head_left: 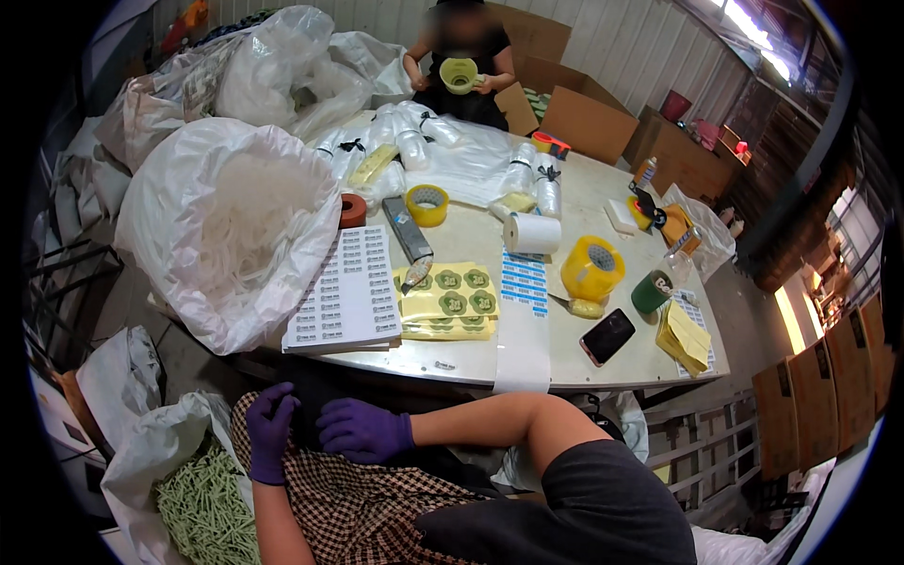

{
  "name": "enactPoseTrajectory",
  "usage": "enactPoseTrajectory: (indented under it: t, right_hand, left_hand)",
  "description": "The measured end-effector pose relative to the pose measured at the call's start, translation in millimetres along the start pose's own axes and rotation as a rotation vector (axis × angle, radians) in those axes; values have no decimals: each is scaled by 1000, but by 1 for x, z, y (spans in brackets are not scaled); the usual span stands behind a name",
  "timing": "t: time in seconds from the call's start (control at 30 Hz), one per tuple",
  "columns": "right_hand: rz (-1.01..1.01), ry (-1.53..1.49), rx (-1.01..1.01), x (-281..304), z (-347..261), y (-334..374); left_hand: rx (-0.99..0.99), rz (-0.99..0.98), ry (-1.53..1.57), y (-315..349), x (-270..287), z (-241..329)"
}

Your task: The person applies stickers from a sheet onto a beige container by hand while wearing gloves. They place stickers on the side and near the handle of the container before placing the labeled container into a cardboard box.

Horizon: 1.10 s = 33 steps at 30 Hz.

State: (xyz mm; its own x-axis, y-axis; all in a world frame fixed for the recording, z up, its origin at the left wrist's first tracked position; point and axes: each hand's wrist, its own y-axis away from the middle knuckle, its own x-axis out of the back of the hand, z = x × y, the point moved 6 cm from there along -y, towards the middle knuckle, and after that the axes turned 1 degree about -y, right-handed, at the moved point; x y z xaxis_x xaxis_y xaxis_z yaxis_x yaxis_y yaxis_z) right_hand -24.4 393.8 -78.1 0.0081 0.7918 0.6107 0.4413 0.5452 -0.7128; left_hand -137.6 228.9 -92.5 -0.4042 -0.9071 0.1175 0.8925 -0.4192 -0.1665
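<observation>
Both of my hands wear purple gloves and rest low over my lap, below the table's near edge. My left hand [271,431] is raised beside the sack of green strips, its fingers loosely bent and apart with nothing visible in them. My right hand [365,430] reaches across from the right, fingers stretched loosely toward the left hand, over dark cloth. No held thing shows in it; its palm is hidden. Brown checked cloth [344,490] lies under my forearms. Nearest on the left stands a white sack [141,471] of pale green sticks or strips [207,494].
On the white table [452,363] lie label sheets [344,292], yellow sticker sheets [447,301], tape rolls [593,268], a phone [607,337] and a green cup [652,292]. A large white sack [169,235] bulges at the table's left. Opposite, a person holds a yellow-green cup [459,75].
</observation>
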Motion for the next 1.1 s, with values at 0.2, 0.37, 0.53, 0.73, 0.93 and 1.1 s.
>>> enactPoseTrajectory:
  t: [0.2, 0.37, 0.53, 0.73, 0.93, 1.1]
  right_hand:
    - [10, -12, -5, 1, 2, 4]
    - [44, -69, 1, 5, 2, 1]
    - [19, -57, 6, 6, 1, 2]
    - [21, -45, 2, 4, 2, 4]
    - [19, -42, 2, 5, 3, 3]
    - [4, -37, 6, 1, 2, 1]
  left_hand:
    - [29, -11, 15, -2, -3, 0]
    - [66, 15, 10, 0, 1, -3]
    - [52, 6, 11, 0, 1, -3]
    - [40, 6, 7, -1, -2, 1]
    - [12, 14, -29, -1, -2, 6]
    - [10, 12, -56, 2, -3, 11]
